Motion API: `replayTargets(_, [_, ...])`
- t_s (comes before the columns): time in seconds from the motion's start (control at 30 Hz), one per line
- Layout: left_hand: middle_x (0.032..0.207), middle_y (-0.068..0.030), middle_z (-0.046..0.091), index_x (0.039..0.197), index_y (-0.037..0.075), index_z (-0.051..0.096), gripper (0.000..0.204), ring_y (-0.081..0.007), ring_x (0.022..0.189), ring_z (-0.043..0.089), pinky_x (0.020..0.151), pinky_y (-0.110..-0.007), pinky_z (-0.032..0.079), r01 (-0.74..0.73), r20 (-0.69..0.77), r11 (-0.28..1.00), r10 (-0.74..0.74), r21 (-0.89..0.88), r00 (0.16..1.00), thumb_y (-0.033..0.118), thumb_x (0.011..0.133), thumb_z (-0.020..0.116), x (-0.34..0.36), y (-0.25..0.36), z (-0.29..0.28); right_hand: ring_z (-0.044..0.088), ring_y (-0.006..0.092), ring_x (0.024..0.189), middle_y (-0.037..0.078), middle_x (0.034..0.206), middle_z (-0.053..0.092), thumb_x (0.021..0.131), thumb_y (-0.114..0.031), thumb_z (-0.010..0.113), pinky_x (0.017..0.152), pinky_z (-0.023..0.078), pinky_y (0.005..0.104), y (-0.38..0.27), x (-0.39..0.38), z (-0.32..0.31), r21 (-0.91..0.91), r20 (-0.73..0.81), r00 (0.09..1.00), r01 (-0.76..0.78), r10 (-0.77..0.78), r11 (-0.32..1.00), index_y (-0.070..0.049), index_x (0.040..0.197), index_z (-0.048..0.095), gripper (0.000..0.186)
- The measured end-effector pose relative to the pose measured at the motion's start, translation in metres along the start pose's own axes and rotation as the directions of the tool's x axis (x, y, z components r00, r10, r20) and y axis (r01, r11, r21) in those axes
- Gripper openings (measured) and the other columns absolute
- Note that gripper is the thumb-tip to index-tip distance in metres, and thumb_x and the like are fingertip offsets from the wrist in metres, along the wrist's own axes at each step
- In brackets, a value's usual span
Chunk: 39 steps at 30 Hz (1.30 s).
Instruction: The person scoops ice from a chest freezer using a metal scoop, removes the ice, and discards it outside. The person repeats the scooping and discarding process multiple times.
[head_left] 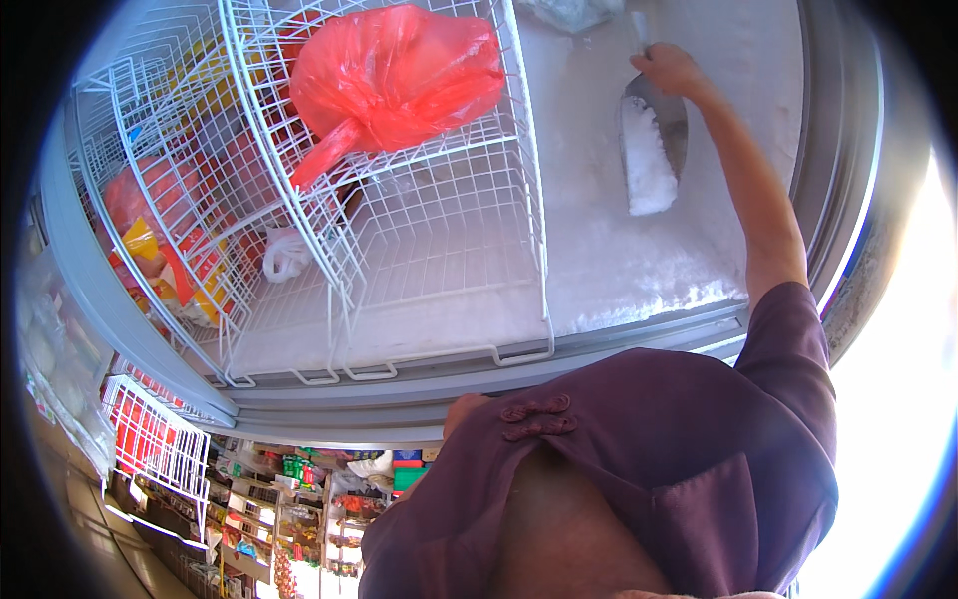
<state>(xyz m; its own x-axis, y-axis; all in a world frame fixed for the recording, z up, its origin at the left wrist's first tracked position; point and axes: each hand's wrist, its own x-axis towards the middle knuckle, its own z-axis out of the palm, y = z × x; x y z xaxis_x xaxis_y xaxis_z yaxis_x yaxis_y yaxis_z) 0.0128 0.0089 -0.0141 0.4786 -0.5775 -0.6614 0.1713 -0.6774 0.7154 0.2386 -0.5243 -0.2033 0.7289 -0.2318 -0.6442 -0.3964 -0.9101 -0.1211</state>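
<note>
Right hand (667, 68): grip closed on upper end of scoop (675, 118), inside chest freezer (339, 423); trough faces up, presumably cradling frost (648, 165). Left hand (465, 410) at rim, perhaps bracing; closure hidden. Wire basket (529, 130) separates red plastic bag (399, 80).

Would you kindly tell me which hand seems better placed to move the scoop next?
Probably the right hand: it holds the scoop, which bears white frost. The left hand is at the freezer's near edge, apart from the scoop.
</note>
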Motion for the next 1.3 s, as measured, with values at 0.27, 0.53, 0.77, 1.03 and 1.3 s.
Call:
replayTargets(0.27, [0.092, -0.0093, 0.06, 0.092, 0.007, 0.061, 0.024, -0.0291, 0.091, 0.054, 0.082, -0.038, 0.041, -0.008, 0.012, 1.0, 0.007, 0.01, 1.0, 0.014, 0.069, 0.06, 0.001, 0.002, 0.001, 0.06, 0.0226, 0.048, 0.016, 0.065, 0.059, 0.081, -0.03, 0.05, 0.047, 0.05, 0.0331, -0.048, -0.018, -0.002, 0.318, 0.191, 0.975, -0.17, 0.112, 0.933, 0.006, 0.078, 0.06, 0.037])
replayTargets(0.53, [0.09, -0.0094, 0.06, 0.091, 0.007, 0.061, 0.023, -0.0286, 0.089, 0.055, 0.08, -0.037, 0.042, 0.009, 0.014, 1.0, -0.009, 0.015, 1.0, 0.014, 0.069, 0.06, 0.002, 0.006, -0.004, 0.06, 0.0244, 0.051, 0.016, 0.063, 0.06, 0.08, -0.03, 0.05, 0.054, 0.05, 0.0357, -0.055, -0.016, -0.002, 0.287, 0.119, 0.992, -0.064, 0.031, 0.956, 0.003, 0.074, 0.059, 0.035])
replayTargets(0.77, [0.089, -0.0096, 0.06, 0.09, 0.007, 0.062, 0.022, -0.0282, 0.087, 0.055, 0.079, -0.037, 0.042, 0.034, 0.053, 0.999, -0.035, 0.019, 0.998, 0.015, 0.07, 0.06, 0.004, 0.01, -0.009, 0.06, 0.0342, 0.065, 0.019, 0.071, 0.061, 0.081, -0.038, 0.054, 0.062, 0.047, 0.0421, -0.096, 0.002, 0.013, 0.213, -0.332, 0.94, 0.151, -0.074, 0.965, 0.0, 0.077, 0.061, 0.039])
replayTargets(1.03, [0.087, -0.0097, 0.06, 0.088, 0.006, 0.062, 0.02, -0.0277, 0.085, 0.056, 0.077, -0.037, 0.043, 0.049, 0.076, 0.998, -0.051, 0.03, 0.996, 0.015, 0.07, 0.061, 0.004, 0.015, -0.017, 0.058, 0.0401, 0.069, 0.022, 0.073, 0.06, 0.08, -0.034, 0.055, 0.061, 0.046, 0.0466, -0.136, 0.0, 0.02, 0.543, -0.422, 0.888, 0.086, 0.183, 0.836, 0.0, 0.078, 0.059, 0.034])
replayTargets(1.3, [0.085, -0.0098, 0.061, 0.087, 0.006, 0.062, 0.019, -0.0272, 0.083, 0.056, 0.076, -0.036, 0.043, 0.047, 0.101, 0.998, -0.05, 0.034, 0.994, 0.015, 0.07, 0.061, 0.005, 0.017, -0.02, 0.06, 0.0346, 0.067, 0.017, 0.069, 0.062, 0.079, -0.041, 0.055, 0.063, 0.048, 0.0424, -0.131, -0.014, 0.088, 0.342, -0.397, 0.915, 0.074, 0.073, 0.937, -0.002, 0.075, 0.061, 0.04])
